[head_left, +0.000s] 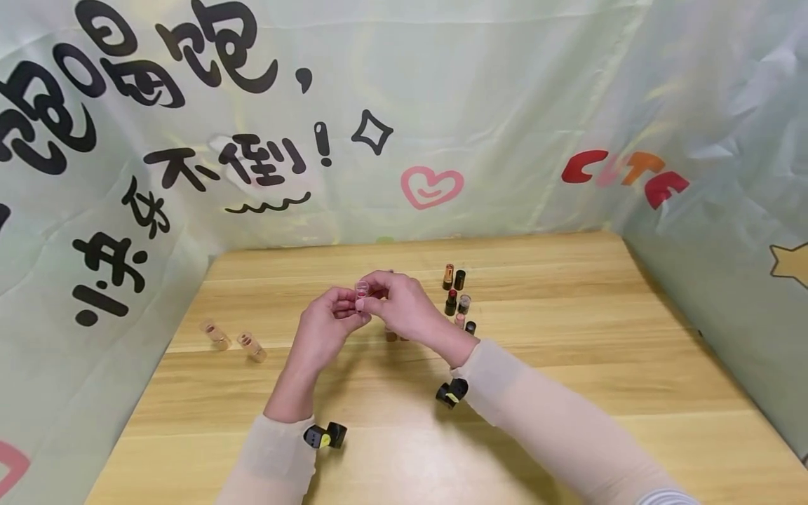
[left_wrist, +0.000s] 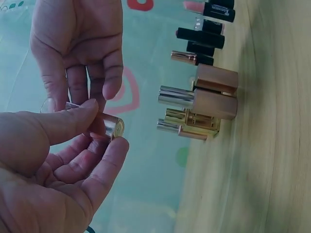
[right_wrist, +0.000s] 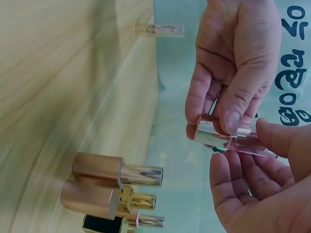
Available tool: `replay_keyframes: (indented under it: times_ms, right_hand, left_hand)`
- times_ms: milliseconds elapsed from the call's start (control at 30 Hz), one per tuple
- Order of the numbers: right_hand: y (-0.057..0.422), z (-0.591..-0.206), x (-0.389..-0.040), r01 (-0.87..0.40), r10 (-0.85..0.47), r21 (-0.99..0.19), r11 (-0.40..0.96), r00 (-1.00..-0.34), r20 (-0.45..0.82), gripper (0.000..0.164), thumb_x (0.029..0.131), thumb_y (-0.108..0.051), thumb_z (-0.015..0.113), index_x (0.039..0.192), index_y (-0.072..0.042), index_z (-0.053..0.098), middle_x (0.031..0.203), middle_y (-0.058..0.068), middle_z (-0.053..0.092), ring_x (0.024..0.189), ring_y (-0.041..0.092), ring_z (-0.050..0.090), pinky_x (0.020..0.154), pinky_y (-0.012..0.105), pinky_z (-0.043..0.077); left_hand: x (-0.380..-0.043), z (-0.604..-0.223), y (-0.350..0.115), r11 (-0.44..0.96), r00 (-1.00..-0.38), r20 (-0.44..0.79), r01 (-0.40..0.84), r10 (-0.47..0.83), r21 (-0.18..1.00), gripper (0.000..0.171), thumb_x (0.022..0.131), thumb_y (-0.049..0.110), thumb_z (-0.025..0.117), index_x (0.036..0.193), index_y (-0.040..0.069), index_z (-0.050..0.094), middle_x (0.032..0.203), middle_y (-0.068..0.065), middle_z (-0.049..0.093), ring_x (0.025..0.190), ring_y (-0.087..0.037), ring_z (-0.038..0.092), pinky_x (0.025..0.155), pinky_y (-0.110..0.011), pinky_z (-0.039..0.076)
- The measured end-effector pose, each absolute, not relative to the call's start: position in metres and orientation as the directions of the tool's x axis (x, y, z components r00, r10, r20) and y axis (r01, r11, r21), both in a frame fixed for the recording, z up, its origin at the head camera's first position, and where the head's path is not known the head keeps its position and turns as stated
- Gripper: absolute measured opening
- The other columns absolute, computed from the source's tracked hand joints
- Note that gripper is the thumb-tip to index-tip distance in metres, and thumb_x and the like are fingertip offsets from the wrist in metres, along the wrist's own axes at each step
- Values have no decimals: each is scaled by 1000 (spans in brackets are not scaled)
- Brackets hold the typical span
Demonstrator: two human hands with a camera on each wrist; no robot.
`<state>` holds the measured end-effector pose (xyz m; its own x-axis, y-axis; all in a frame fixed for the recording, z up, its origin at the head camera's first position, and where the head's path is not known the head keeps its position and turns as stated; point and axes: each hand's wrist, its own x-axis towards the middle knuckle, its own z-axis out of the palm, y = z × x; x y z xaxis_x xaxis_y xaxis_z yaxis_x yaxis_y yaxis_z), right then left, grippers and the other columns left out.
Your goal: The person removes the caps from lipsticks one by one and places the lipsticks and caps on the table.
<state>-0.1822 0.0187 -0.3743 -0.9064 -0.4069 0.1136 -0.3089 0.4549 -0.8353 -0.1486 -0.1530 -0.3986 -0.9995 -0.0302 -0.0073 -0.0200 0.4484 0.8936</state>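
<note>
Between both hands, above the table, is a lipstick (head_left: 362,289) with a clear cap and a shiny rose-gold base. My left hand (head_left: 318,333) pinches the metallic base (right_wrist: 210,131) between thumb and fingers. The right hand (head_left: 404,305) grips the clear cap (right_wrist: 250,145) from the opposite end, its thumb on one side and fingers on the other. Fingers cover part of the lipstick, so I cannot tell whether the cap is fully seated on it. Below and behind the right hand stand rose-gold lipsticks (right_wrist: 97,170), mostly hidden in the head view.
Two clear-capped lipsticks (head_left: 216,335) stand on the wooden table (head_left: 568,393) to the left. Right of the hands is a cluster of open lipsticks (head_left: 451,301) and dark caps (head_left: 460,280). A gold lipstick (left_wrist: 194,119) stands among the rose-gold ones. Printed cloth (head_left: 517,126) walls the table.
</note>
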Motion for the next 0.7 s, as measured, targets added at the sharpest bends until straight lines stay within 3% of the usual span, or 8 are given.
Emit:
replay_keyframes:
  times_ms: [433, 700]
  right_hand:
    - [24, -374, -181, -276, -394, -843, 461, -915, 84, 18, 98, -20, 77, 116, -18, 76, 108, -3, 76, 101, 17, 70, 87, 37, 57]
    - [25, -376, -180, -300, -399, -837, 458, -910, 108, 16, 98, -20, 77, 113, -17, 76, 106, -2, 77, 105, 18, 71, 95, 41, 57]
  left_hand:
    - [-149, -402, -152, 429, -1000, -5, 0, 12, 903, 32, 93, 11, 81, 121, 8, 68, 118, -12, 74, 112, -28, 73, 92, -39, 62]
    - [-148, -401, -152, 465, -1000, -8, 3, 23, 885, 30, 93, 14, 81, 120, 11, 67, 118, -8, 74, 113, -27, 71, 94, -42, 60]
